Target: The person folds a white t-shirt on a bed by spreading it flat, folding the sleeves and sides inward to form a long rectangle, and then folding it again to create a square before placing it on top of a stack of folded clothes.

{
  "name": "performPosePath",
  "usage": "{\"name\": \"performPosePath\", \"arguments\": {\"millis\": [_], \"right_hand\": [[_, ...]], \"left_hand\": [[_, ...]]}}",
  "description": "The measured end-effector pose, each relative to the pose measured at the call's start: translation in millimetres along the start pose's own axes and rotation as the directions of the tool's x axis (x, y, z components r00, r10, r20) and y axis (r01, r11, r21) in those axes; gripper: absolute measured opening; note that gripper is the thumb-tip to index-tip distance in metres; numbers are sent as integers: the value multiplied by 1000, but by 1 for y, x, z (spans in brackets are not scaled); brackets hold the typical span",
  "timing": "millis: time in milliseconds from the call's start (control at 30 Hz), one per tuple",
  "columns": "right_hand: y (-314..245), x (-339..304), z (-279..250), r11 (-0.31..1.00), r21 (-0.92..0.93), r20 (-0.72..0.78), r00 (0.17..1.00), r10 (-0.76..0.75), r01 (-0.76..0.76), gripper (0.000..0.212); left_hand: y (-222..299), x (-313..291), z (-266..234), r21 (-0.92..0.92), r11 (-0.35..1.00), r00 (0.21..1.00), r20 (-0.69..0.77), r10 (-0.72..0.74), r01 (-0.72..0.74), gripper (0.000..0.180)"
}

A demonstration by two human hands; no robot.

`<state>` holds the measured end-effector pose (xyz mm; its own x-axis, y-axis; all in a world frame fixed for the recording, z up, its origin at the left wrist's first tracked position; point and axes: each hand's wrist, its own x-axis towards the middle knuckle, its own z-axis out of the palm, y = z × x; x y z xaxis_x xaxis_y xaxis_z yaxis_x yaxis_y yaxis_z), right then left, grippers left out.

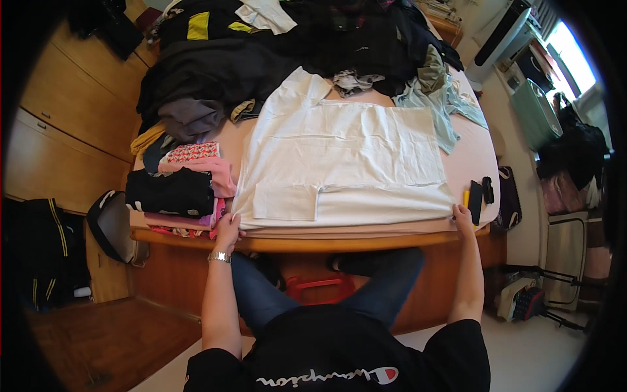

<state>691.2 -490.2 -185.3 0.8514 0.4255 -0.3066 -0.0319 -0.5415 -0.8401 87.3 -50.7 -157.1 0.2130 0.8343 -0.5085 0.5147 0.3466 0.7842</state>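
A white T-shirt (366, 150) lies spread sideways on the bed, its hem at the right. One sleeve points to the far left, and the near side is folded inward with its sleeve (284, 200) lying flat on top. At the near left corner my left hand (228, 228), with a metal watch on its wrist, is closed on the shirt's edge. My right hand (462, 215) pinches the near right corner by the hem. Both arms reach forward, wide apart.
Folded clothes (171, 193) are stacked beside my left hand. Dark clothes (222, 68) heap across the far side, and a pale blue garment (444, 104) lies at the far right. Small black objects (477, 195) sit beyond my right hand. A wooden bed edge (313, 244) runs before my knees.
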Motion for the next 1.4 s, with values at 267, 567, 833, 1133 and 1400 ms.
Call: {"name": "performPosePath", "arguments": {"millis": [267,567,833,1133,1400], "right_hand": [[23,6,2,998,-65,-17,999,-27,26,31],[15,3,16,928,-347,-117,975,-189,138,45],[14,1,20,861,-489,-169,953,-253,142,46],[22,0,18,869,-465,-179,944,-277,167,42],[21,0,7,882,-454,-164,962,-218,122,41]], "left_hand": [[-20,1,-2,164,985,998,-30,56,-51,24],[-23,0,-3,434,867,949,-80,306,-243,32],[-15,-10,0,622,753,916,-138,377,-216,32],[-26,-5,-5,584,760,889,-135,438,-286,29],[-17,-6,10,527,787,885,-128,447,-322,32]]}}
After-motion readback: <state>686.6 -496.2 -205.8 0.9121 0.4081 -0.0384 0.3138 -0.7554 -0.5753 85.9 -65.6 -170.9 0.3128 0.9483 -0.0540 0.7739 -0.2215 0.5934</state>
